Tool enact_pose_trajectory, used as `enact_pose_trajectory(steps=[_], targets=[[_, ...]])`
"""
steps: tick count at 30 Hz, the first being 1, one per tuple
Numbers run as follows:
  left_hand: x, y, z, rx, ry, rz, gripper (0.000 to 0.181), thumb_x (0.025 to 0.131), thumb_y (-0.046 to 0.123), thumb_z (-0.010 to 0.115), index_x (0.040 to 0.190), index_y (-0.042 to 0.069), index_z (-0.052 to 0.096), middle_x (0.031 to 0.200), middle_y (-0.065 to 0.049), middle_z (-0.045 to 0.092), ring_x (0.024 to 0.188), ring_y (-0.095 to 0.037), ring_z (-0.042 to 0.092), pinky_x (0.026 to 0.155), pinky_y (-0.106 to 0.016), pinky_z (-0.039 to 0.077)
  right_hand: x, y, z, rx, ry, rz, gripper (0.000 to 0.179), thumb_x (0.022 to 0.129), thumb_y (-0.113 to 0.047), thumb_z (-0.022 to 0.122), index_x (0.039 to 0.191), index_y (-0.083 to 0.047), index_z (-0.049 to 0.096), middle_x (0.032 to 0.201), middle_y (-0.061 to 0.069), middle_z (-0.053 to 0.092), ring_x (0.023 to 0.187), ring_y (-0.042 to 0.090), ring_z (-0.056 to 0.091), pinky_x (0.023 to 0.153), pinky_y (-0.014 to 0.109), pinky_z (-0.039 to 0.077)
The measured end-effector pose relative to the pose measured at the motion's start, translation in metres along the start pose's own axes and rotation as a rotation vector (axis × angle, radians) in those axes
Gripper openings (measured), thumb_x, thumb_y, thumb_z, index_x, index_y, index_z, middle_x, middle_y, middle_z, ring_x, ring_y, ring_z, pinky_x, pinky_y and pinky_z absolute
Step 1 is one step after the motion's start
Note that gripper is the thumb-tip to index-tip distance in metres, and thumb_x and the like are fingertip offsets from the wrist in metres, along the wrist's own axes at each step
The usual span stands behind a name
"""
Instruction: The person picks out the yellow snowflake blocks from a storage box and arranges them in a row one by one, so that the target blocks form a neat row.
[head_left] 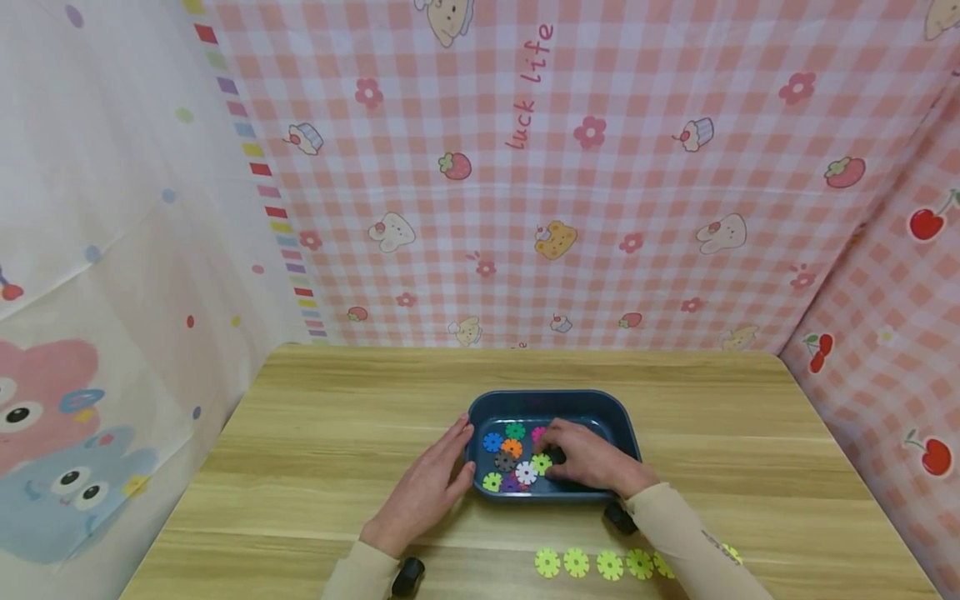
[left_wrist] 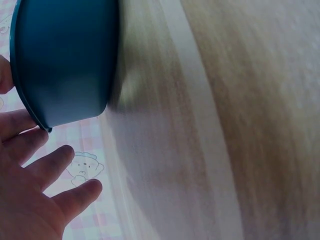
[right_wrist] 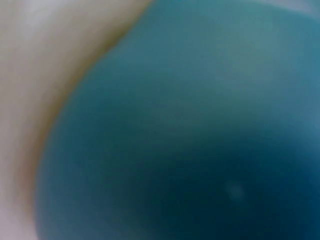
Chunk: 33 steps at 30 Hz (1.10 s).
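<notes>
A dark blue tray (head_left: 555, 497) holds several notched plastic snowflake discs in mixed colours, among them blue (head_left: 492, 442), orange (head_left: 512, 448) and white (head_left: 526, 472) ones. My left hand (head_left: 429, 479) rests against the tray's left end. In the left wrist view its fingers are extended, some of them at the tray's rim (left_wrist: 30, 110). My right hand (head_left: 588, 456) reaches into the tray with bent fingers. Its thumb and fingertips are around a yellow-green snowflake disc (head_left: 541, 464); whether they pinch it cannot be told. The right wrist view is blurred and shows mostly blue tray surface (right_wrist: 175, 125).
A row of several yellow-green discs (head_left: 576, 562) lies on the wooden table (head_left: 337, 425) in front of the tray, its right part covered by my right forearm. A checked pink cloth (head_left: 525, 192) hangs behind the table, with printed cloths at both sides.
</notes>
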<state>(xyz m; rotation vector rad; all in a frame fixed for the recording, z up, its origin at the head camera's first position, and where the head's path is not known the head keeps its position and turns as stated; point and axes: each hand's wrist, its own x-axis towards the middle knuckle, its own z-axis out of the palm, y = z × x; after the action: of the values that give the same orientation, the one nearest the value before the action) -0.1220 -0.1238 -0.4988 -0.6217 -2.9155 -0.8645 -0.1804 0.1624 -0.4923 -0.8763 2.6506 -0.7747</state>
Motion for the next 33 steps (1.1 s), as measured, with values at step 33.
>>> enact_pose_trajectory(steps=[33], targets=[[-0.0002, 0.0015, -0.0007, 0.007, 0.005, 0.004, 0.056, 0.107, 0.026, 0.057, 0.156, 0.002, 0.044, 0.169, -0.01, 0.03, 0.149, -0.032, 0.038, 0.119, -0.052, 0.038, -0.0034, -0.0016, -0.0032, -0.056, 0.031, -0.004, 0.03, 0.094, -0.024, 0.079, 0.12, -0.011, 0.074, 0.103, -0.006, 0.064, 0.087, 0.008, 0.058, 0.077, 0.03, 0.056]])
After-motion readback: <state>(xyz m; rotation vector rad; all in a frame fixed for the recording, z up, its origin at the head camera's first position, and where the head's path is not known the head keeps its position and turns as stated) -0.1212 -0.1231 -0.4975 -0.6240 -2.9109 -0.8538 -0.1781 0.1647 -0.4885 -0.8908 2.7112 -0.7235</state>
